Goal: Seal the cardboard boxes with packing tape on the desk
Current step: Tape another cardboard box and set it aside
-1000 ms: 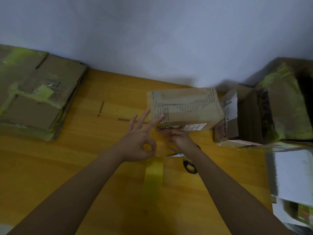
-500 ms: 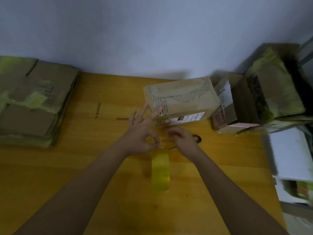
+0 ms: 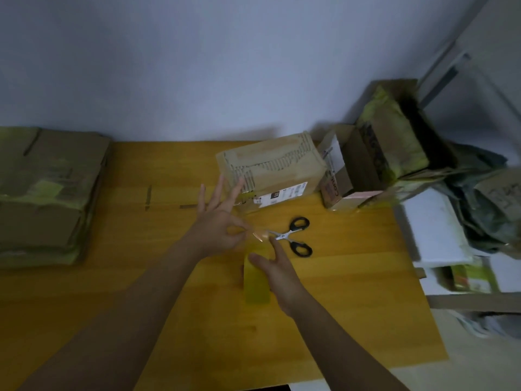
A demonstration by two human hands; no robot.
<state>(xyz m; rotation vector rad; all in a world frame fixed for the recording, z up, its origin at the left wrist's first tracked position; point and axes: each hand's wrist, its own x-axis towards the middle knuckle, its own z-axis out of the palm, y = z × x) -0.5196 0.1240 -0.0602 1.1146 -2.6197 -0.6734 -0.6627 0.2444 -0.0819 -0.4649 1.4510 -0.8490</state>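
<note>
A closed cardboard box point(image 3: 270, 167) with a white label sits at the back middle of the wooden desk point(image 3: 169, 306). My left hand point(image 3: 218, 224) pinches the clear free end of the tape between thumb and forefinger, other fingers spread toward the box. A yellowish roll of packing tape point(image 3: 255, 286) stands on edge in front of it. My right hand point(image 3: 277, 273) rests against the roll, with straight fingers on its top and right side. Black-handled scissors point(image 3: 294, 235) lie just right of both hands.
A stack of flattened cardboard point(image 3: 45, 193) fills the desk's left end. More boxes point(image 3: 366, 165) with yellow tape crowd the back right corner. White sheets point(image 3: 434, 230) and bags lie beyond the desk's right edge.
My right hand came back from the box front to the tape roll, uncovering the scissors. My left hand still pinches the tape end. The view shifted, so everything sits more to the right.
</note>
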